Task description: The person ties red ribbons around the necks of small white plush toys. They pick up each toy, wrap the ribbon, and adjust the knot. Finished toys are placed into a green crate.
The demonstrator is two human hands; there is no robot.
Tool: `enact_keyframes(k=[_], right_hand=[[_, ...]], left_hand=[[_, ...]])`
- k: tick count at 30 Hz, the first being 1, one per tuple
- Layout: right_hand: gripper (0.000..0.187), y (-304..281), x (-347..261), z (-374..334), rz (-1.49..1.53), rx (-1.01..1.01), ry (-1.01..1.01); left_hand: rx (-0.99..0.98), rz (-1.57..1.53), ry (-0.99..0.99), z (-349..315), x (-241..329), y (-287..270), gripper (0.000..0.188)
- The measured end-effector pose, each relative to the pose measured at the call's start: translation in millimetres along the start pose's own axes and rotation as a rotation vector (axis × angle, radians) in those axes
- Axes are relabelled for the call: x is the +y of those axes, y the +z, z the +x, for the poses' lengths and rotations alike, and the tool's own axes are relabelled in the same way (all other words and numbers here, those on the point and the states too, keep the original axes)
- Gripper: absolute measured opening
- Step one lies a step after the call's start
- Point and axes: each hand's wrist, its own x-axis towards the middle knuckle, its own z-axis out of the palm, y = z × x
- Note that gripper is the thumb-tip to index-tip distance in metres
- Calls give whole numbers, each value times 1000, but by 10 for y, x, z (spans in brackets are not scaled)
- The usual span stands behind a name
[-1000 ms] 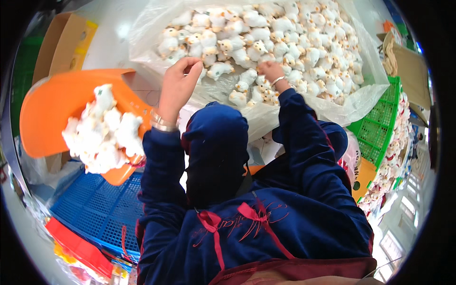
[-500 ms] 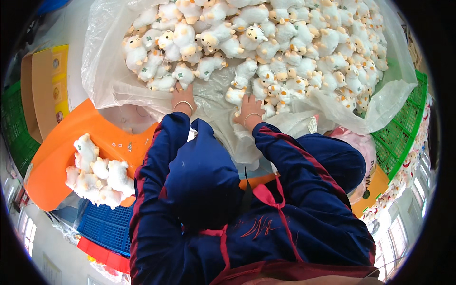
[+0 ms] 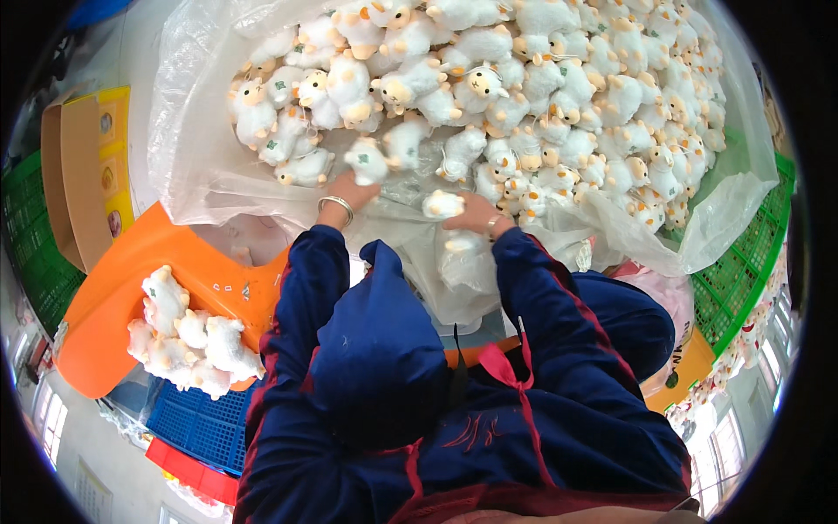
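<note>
A large heap of small white plush sheep (image 3: 541,96) with peach faces and feet lies on a translucent plastic sheet (image 3: 196,140). At the near edge of the heap, my left hand (image 3: 352,189) is closed on a plush sheep (image 3: 366,162), slightly blurred, with a green patch on it. To its right, my right hand (image 3: 472,215) grips another plush sheep (image 3: 443,204), held just above the sheet in front of the heap. The fingers of both hands are partly hidden by the toys.
On my left, an orange plastic surface (image 3: 105,323) carries several more plush sheep (image 3: 194,332). Beyond it stands a cardboard box (image 3: 74,175) with a yellow side. A blue crate (image 3: 196,424) sits below the orange surface. A green crate (image 3: 742,258) stands on the right.
Both hands have closed on plush sheep at the heap's near edge. My left hand has moved slightly right and toward me, lifting its sheep; my right hand has shifted slightly right and toward me.
</note>
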Motion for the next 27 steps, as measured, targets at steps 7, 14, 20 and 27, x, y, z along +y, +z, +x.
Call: enact_keyframes(k=[7, 14, 20, 27], right_hand=[[67, -603, -307, -7, 710, 222, 90], [87, -89, -371, 1081, 46, 540, 223], [52, -253, -314, 1010, -40, 609, 5], [48, -270, -573, 643, 524, 357, -123]], left_hand=[[140, 515, 311, -358, 953, -397, 74], [57, -161, 396, 730, 628, 543, 69], [207, 85, 528, 492, 901, 552, 62], [-43, -810, 292, 191, 676, 270, 53]])
